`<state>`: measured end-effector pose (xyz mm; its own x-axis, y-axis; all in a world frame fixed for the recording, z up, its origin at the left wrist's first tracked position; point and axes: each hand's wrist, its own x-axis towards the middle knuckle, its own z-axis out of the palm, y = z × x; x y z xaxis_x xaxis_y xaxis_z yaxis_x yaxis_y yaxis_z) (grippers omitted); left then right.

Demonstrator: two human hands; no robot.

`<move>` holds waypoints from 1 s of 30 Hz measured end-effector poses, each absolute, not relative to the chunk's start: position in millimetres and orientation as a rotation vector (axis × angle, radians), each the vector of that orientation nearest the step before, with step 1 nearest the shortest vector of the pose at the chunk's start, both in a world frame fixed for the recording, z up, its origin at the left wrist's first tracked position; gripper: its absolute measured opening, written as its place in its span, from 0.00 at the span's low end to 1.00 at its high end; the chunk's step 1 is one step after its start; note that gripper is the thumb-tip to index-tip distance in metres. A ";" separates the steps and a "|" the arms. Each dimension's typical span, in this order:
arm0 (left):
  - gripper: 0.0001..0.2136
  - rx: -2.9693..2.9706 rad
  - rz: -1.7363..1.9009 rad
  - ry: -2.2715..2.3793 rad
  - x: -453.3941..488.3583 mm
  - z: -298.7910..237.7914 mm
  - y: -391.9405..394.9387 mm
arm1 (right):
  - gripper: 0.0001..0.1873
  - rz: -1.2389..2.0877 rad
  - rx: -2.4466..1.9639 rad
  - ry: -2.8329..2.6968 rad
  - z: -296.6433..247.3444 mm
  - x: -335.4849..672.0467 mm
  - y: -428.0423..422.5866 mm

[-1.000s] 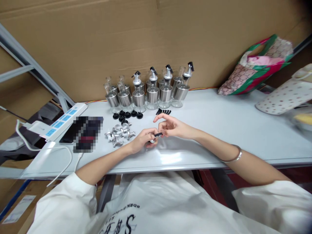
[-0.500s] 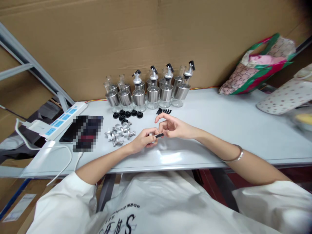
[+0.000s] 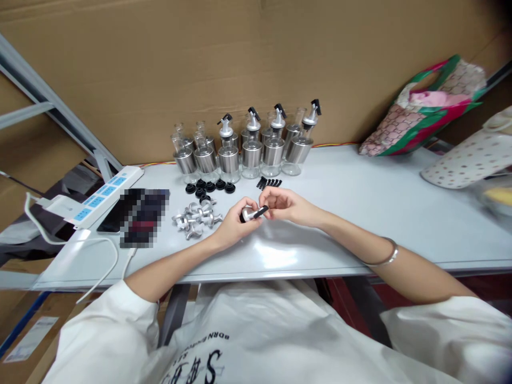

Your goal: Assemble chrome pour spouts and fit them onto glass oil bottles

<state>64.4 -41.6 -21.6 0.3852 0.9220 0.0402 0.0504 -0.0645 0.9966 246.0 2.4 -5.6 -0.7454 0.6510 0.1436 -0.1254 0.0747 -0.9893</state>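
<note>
One spout (image 3: 250,214) points rightward between left hand (image 3: 231,228) and right hand (image 3: 286,207).

White short-sleeved shirt (image 3: 256,330) with black lettering; thin, perhaps metal, bangle (image 3: 386,255) on right wrist.

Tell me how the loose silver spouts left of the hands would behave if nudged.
The silver spouts lie on their sides and look rounded, so they would probably roll or scatter on the smooth table. They seem small, rigid metal: likely light, perhaps slippery.
</note>
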 end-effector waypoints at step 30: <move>0.10 1.790 0.653 0.822 62.7 -20.1 -45.5 | 0.11 1.548 -0.681 -1.793 -5.8 245.8 2.9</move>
